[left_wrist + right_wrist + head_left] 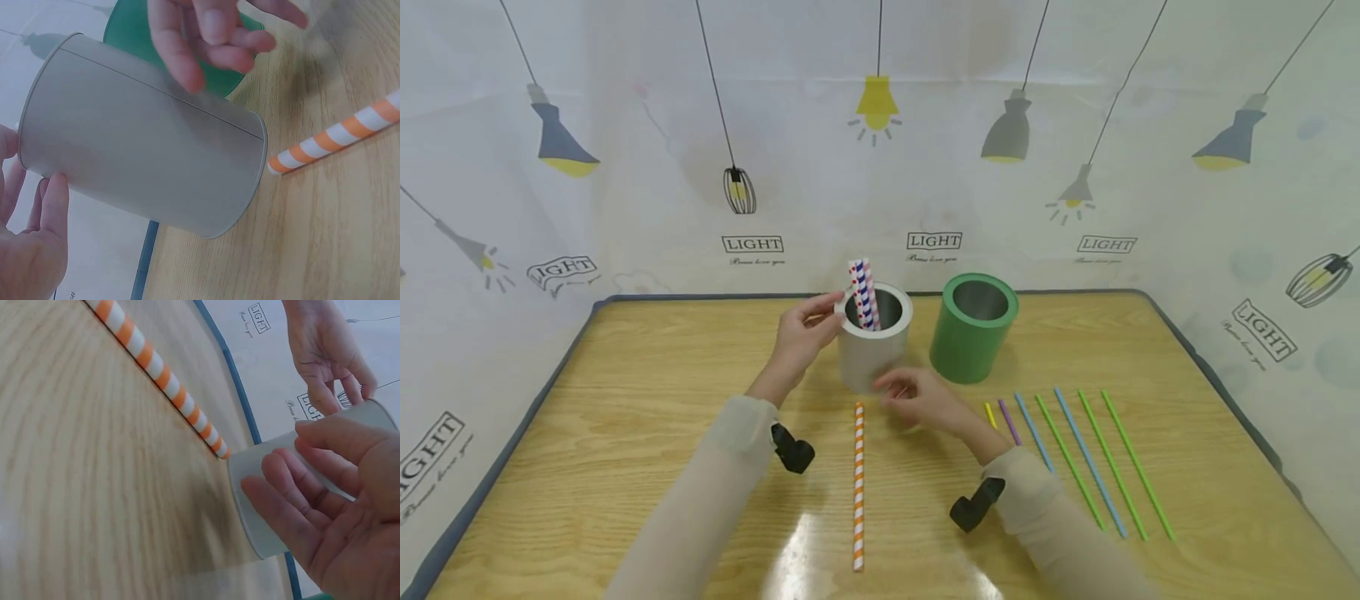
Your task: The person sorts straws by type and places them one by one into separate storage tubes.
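I'd say straws are being gathered into the pale can [874,360], where patterned straws [862,296] already stand. The person's left hand [801,337] grips its rim; the right hand [922,398], fingers loosely bent around nothing, hangs just in front. The next move probably calls for pinching the orange-striped straw [859,487], lying on the table [647,375] between the forearms, far end near the can's foot.

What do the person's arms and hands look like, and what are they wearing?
Long, plain cream sleeves cover both arms to the wrists. A small black gadget sits at the left cuff, and another at the right. The left hand and right hand wear no gloves.
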### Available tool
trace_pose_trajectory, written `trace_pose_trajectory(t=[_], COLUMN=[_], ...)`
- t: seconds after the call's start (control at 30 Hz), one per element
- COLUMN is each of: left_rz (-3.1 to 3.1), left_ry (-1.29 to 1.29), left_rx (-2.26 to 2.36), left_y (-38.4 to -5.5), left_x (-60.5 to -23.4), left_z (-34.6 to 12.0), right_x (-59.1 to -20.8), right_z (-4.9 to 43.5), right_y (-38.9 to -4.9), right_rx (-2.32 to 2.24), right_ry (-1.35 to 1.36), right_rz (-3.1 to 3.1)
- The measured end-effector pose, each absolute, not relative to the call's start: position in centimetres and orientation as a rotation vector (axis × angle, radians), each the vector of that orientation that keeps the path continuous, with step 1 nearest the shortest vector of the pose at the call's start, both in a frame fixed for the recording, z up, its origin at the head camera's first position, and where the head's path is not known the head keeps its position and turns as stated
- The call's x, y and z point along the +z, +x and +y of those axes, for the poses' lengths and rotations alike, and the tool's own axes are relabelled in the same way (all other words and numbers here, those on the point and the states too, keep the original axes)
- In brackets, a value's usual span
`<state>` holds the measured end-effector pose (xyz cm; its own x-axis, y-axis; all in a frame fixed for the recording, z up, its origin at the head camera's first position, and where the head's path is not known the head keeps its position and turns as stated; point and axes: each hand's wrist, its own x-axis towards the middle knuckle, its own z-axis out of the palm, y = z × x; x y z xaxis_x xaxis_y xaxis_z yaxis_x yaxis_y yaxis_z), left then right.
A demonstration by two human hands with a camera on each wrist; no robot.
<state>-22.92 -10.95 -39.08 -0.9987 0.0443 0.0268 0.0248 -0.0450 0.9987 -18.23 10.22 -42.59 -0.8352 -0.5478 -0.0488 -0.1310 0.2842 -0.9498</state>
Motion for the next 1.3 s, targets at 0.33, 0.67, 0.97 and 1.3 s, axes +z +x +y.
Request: trace_pose_trajectory(t=[0.33,0.67,0.97,1.3], left_rz=[2.174,2.146,2.161,2.173], left_ry=[0.097,0.104,0.165,0.100], left_rx=[2.263,2.280,2.315,2.267], left_y=[-22.9,-22.8,-22.6,-23.0], left_x=[-39.1,-39.2,-39.3,-39.1], left_z=[-11.0,-10.9,-11.0,-10.9], right_x=[-44.4,-45.5,-45.6,-45.7], right_z=[8.4,7.0,6.4,6.1], right_y=[-17.4,-16.8,-16.9,-17.2], right_rx=[-1.620,-1.660,-1.617,-1.567], right_ry=[-0.341,-0.125,-0.174,-0.223], right_rz=[2.099,2.192,2.243,2.314])
